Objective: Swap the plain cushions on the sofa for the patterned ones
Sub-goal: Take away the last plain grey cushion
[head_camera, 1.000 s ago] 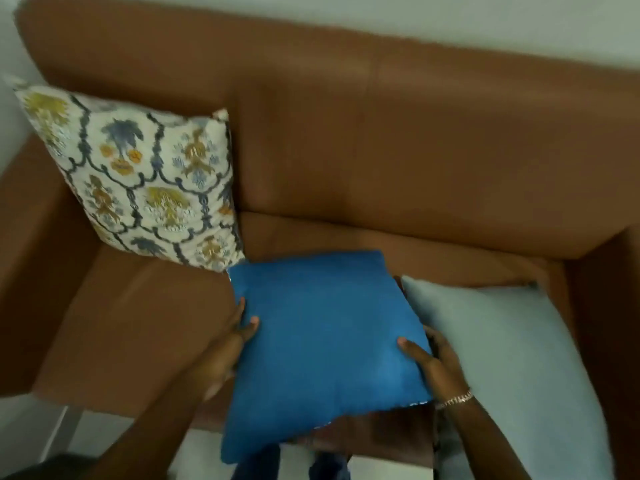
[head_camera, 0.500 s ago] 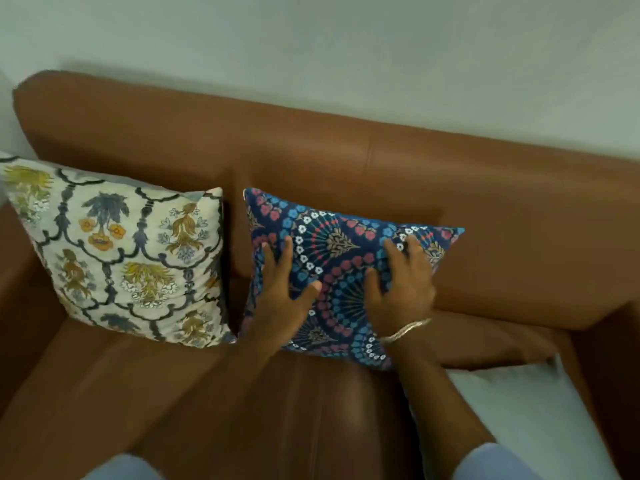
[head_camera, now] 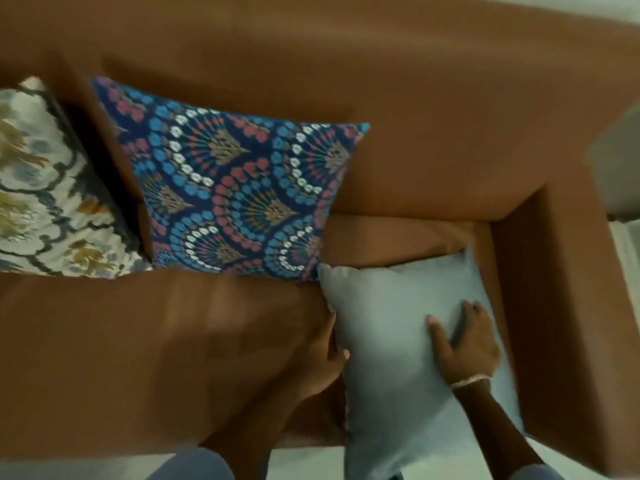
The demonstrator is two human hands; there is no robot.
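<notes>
So I've got both hands on the pale blue plain cushion (head_camera: 398, 341), which lies flat at the right end of the sofa (head_camera: 450, 116) seat, its near end hanging over the front edge. My left hand (head_camera: 322, 362) is cupped around its left edge; I can't see whether the fingers are tucked underneath. My right hand (head_camera: 464, 344) is spread flat on top, pressing rather than pinching. The navy fan-print cushion (head_camera: 235, 188) and the cream floral cushion (head_camera: 45, 188) stand propped against the backrest, so I'd say the patterned ones are in and this plain one needs to go. My worry: the far left corner is touching the fan-print cushion's bottom corner, so dragging sideways could topple it. And with one palm flat, the cushion could just slide off the front onto the floor
</notes>
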